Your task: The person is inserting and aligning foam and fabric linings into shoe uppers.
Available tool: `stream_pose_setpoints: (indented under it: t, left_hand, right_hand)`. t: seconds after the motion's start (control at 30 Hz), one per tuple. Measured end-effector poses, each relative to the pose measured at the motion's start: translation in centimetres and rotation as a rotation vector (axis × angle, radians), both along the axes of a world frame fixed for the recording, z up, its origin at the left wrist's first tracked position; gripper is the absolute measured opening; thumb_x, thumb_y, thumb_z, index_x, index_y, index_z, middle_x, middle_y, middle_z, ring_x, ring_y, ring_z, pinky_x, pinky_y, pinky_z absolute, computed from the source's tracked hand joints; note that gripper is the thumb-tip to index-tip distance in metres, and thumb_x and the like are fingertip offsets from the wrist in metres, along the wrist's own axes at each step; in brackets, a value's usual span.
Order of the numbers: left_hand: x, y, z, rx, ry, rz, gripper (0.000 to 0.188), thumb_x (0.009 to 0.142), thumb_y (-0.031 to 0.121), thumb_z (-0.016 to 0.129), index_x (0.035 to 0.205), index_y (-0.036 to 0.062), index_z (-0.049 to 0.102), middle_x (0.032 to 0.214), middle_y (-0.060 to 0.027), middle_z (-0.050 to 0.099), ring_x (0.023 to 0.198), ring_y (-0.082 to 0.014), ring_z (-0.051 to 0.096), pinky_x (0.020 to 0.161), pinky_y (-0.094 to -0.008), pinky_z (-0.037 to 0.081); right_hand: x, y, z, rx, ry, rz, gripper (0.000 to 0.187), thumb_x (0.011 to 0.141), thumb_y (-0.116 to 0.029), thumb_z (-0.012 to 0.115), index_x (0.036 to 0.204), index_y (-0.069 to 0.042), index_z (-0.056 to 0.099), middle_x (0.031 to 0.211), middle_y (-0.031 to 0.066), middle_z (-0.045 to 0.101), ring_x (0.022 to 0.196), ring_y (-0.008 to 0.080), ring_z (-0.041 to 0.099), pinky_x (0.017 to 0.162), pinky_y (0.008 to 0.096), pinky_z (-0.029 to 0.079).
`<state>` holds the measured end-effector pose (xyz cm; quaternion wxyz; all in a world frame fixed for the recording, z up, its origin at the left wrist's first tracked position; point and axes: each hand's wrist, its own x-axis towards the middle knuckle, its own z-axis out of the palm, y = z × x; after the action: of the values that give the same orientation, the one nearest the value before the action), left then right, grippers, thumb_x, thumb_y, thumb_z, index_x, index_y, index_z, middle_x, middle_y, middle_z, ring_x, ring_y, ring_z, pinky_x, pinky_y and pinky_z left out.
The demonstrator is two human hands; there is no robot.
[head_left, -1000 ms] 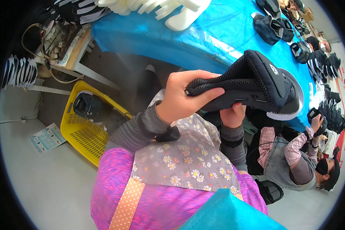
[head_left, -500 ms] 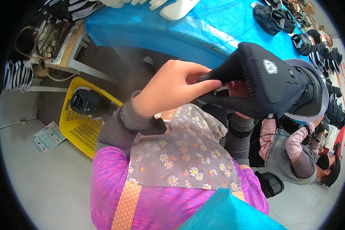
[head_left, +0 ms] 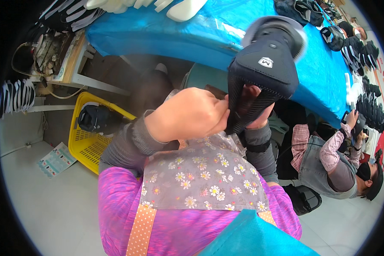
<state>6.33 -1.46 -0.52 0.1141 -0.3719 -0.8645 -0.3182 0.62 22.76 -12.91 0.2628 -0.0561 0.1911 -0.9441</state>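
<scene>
A black shoe upper [head_left: 281,70] with a pale badge and a grey rim at its far end is held up in front of me, above the near edge of the blue-covered table. My left hand [head_left: 190,114] is closed, its fingertips pinching the open edge of the upper at the left. From the right and below, my right hand [head_left: 264,118] grips the same upper; some of its fingers show inside the opening and the rest are hidden behind the black material.
The blue-covered table [head_left: 158,36] runs across the front, bearing white shoe lasts [head_left: 185,9] and black uppers [head_left: 292,10]. A yellow basket [head_left: 83,147] holding a black upper stands at left. A seated person [head_left: 324,166] works at right, beside rows of black uppers.
The shoe upper has swung from pointing right to pointing up and away, over the table. My left hand has moved lower and its fingers have curled in tighter.
</scene>
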Motion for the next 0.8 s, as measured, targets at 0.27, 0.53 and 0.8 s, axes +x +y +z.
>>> stream_pose_setpoints:
  t: [0.27, 0.53, 0.8]
  left_hand:
    - [0.1, 0.5, -1.8, 0.675, -0.318, 0.143, 0.076, 0.081, 0.043, 0.08, 0.135, -0.0022, 0.052, 0.126, -0.0143, 0.062, 0.113, -0.0236, 0.063, 0.093, -0.0369, 0.051]
    - [0.4, 1.6, -4.0, 1.101, -0.414, 0.272, 0.07, 0.072, 0.002, 0.088, 0.132, 0.0009, 0.054, 0.117, -0.0083, 0.066, 0.107, -0.0115, 0.06, 0.093, -0.0292, 0.051]
    - [7.6, -9.8, -10.0, 0.842, -0.168, 0.831, 0.077, 0.067, 0.003, 0.087, 0.135, 0.0052, 0.051, 0.125, -0.0072, 0.055, 0.112, -0.0206, 0.058, 0.099, -0.0342, 0.048]
  right_hand:
    - [-1.4, -2.4, 3.2, -0.059, 0.159, 0.027, 0.059, 0.1, -0.054, 0.048, 0.136, -0.008, 0.052, 0.131, 0.0102, 0.06, 0.119, 0.0266, 0.058, 0.103, 0.0451, 0.046]
    - [0.9, -2.8, 1.8, 0.289, 0.238, -0.223, 0.061, 0.103, -0.042, 0.052, 0.15, -0.007, 0.037, 0.148, 0.0092, 0.047, 0.135, 0.029, 0.046, 0.116, 0.0467, 0.033]
    - [-1.1, -1.6, 1.0, 0.735, 0.393, 0.107, 0.029, 0.104, -0.015, 0.052, 0.127, 0.003, 0.054, 0.124, 0.0185, 0.064, 0.112, 0.029, 0.065, 0.103, 0.0436, 0.049]
